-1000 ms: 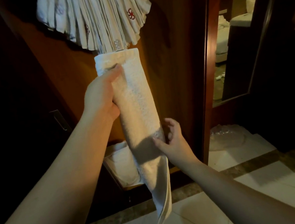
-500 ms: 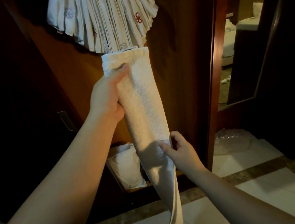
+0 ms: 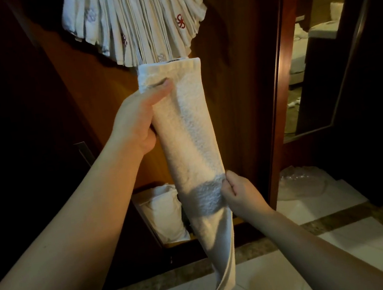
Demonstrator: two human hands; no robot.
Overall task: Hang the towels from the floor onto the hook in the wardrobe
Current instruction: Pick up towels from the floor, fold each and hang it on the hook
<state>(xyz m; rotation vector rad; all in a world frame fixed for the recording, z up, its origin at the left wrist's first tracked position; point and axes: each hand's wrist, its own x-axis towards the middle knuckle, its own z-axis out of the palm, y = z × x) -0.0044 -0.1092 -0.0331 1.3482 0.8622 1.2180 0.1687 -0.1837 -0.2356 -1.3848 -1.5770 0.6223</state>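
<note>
Towel [image 3: 187, 131]: white, folded long, held upright before wardrobe [image 3: 239, 90].
Left hand [image 3: 138, 122]: grips its top.
Right hand [image 3: 242, 194]: pinches its lower edge.
Hung towels [image 3: 136, 21]: fanned out above.

Both forearms bare, no sleeves, rings or watch.

Tiled floor [image 3: 344, 258] (crumpled plastic [image 3: 301, 183] atop)
</note>
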